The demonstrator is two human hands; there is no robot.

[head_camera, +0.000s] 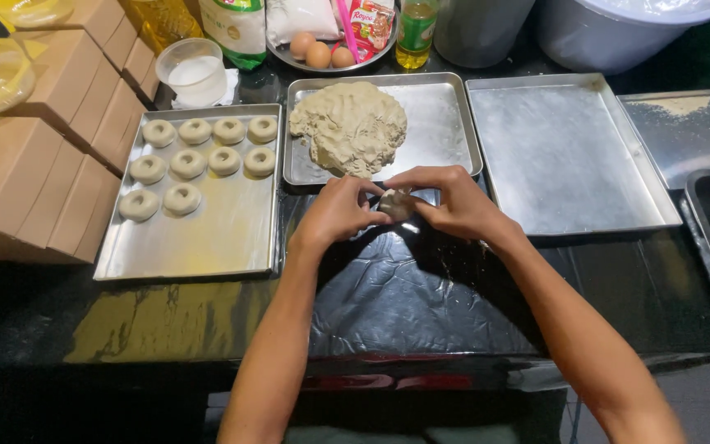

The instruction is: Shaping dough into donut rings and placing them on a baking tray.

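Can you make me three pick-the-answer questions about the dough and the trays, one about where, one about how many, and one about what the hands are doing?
1. Where is the big beige dough lump?
A. middle metal tray
B. right metal tray
C. black table cover

2. How many ring-shaped dough pieces lie on the left metal tray?
A. six
B. ten
C. fourteen

3. What are the hands doing?
A. resting flat
B. pinching a small dough piece together
C. holding an egg

Answers:
1 A: the big beige dough lump fills the middle metal tray.
2 B: rows of four, four and two ring-shaped dough pieces on the left metal tray.
3 B: left hand and right hand close around the small dough piece.
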